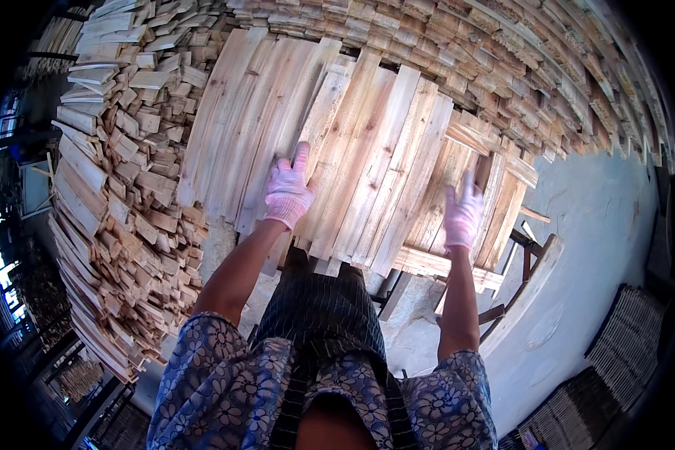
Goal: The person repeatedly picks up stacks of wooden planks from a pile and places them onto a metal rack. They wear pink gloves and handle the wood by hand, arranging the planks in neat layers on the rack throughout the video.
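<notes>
My two gloved hands, left hand (289, 189) flat with fingers spread on the layer of pale planks (367, 142), right hand (463, 214) open near its right edge, stacked boards (120, 187) walling left and behind.

Two gloved hands, left hand (288, 189) and right hand (463, 214), flat on laid-out wooden slats (367, 150) beside stacked offcuts (120, 172).

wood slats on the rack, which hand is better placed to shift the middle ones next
Probably the left hand: it lies flat on the middle wood slats. The right hand sits near the layer's right edge.
</notes>
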Available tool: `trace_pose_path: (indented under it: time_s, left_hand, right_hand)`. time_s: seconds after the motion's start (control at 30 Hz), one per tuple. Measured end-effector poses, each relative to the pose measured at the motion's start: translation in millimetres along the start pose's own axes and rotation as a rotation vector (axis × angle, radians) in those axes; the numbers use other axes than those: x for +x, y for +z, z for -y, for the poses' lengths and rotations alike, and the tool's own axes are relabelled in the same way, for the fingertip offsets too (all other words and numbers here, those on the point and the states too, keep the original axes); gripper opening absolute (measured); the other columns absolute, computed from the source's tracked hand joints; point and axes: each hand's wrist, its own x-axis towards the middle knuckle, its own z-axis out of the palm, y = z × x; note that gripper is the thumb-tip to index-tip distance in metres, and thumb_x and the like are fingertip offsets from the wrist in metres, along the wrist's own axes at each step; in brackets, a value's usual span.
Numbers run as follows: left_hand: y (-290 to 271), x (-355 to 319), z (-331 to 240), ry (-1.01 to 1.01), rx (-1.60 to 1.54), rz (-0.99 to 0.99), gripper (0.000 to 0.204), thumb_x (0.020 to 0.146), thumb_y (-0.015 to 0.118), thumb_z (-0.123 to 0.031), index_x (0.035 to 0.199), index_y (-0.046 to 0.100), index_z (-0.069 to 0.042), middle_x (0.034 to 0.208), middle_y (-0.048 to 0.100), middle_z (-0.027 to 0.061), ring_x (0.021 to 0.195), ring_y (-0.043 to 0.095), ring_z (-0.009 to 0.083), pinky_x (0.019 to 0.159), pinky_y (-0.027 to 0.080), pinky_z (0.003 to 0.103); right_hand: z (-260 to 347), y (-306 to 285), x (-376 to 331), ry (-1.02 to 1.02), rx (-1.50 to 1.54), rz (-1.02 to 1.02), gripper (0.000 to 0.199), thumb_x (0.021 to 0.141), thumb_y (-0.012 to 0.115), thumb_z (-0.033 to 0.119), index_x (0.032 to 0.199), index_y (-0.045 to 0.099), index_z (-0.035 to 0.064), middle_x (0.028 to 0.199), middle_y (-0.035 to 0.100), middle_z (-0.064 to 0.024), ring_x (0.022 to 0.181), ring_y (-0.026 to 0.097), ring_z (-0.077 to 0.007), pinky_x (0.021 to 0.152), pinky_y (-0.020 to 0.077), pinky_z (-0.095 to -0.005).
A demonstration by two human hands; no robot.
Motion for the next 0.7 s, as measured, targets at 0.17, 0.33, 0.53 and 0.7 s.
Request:
trace_pose_path:
  time_s: [0.17,0.33,0.53,0.7]
  left_hand:
    - [-2,4,-10,0.039,-0.044,-0.047,0.08,0.092,0.063,-0.049,0.158,0.025,-0.025,0.143,0.043,0.0294,0.131,0.046,0.0462,0.111,0.04,0.051]
    - [-13,10,13,-0.015,-0.386,0.011,0.087,0.088,0.071,-0.038,0.16,0.022,-0.023,0.151,0.04,0.0278,0.138,0.044,0.043,0.113,0.039,0.048]
    - [-19,-26,18,-0.122,-1.468,0.187,0.105,0.084,0.08,-0.033,0.164,0.013,-0.016,0.143,0.053,0.0154,0.124,0.057,0.0239,0.105,0.046,0.037]
    - [30,-32,20,-0.251,-1.813,0.164,0.077,0.088,0.078,-0.028,0.149,0.036,-0.011,0.122,0.061,0.0087,0.109,0.063,0.0193,0.092,0.054,0.035]
  right_hand:
    - [-124,37,-56,0.178,-0.131,0.1,0.081,0.097,0.06,0.037,0.163,0.013,0.0281,0.137,0.043,-0.0292,0.114,0.056,-0.0462,0.096,0.0496,-0.0534]
    - [-26,6,-53,-0.004,0.248,0.132,0.088,0.091,0.072,0.021,0.163,0.022,0.023,0.117,0.05,-0.023,0.099,0.058,-0.0395,0.087,0.0498,-0.0497]
    - [170,-22,-76,0.102,1.019,0.88,0.076,0.105,0.056,0.032,0.164,0.01,0.0184,0.096,0.057,-0.0035,0.075,0.058,-0.014,0.063,0.0569,-0.029]
    - [206,45,-119,-0.167,1.21,0.857,0.078,0.105,0.057,0.032,0.163,0.01,0.0082,0.145,0.051,-0.0128,0.127,0.051,-0.0188,0.106,0.042,-0.0286]
